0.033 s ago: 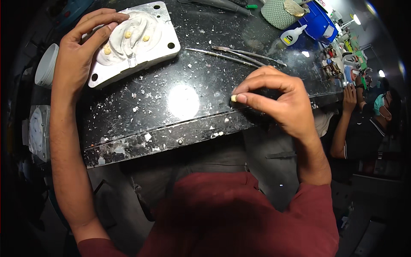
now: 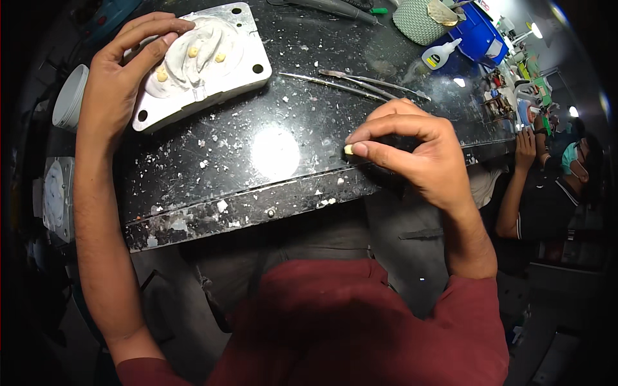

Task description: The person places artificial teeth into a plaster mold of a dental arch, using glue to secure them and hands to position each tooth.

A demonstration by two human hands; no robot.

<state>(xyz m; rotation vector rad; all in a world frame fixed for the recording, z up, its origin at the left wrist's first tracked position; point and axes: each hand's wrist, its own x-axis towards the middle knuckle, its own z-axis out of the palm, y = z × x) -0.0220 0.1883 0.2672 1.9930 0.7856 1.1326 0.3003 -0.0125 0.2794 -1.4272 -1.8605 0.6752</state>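
Note:
A pale metal flask block [image 2: 252, 42] with holes in its corners lies at the far left of the bench. White plaster [image 2: 209, 32] with folded ridges fills its middle, and small yellow lumps [image 2: 192, 52] sit on the plaster. My left hand [image 2: 132, 58] is curled over the block's left side, thumb and fingers resting on the plaster. Off to the right, above the bench's front edge, my right hand [image 2: 412, 143] pinches a small pale-yellow piece [image 2: 349, 149] between thumb and forefinger. Its exact kind is too small to tell.
Thin metal hand tools [image 2: 360, 82] lie beyond my right hand. Farther back are a white squeeze bottle [image 2: 441, 55], a blue bin [image 2: 479, 32] and a green textured pot [image 2: 412, 22]. White tubs [image 2: 71, 96] stand at left. A masked person [image 2: 547, 199] sits at right.
My right hand has shifted very slightly to the left and down with the pale-yellow piece. The left hand and the flask block stay put.

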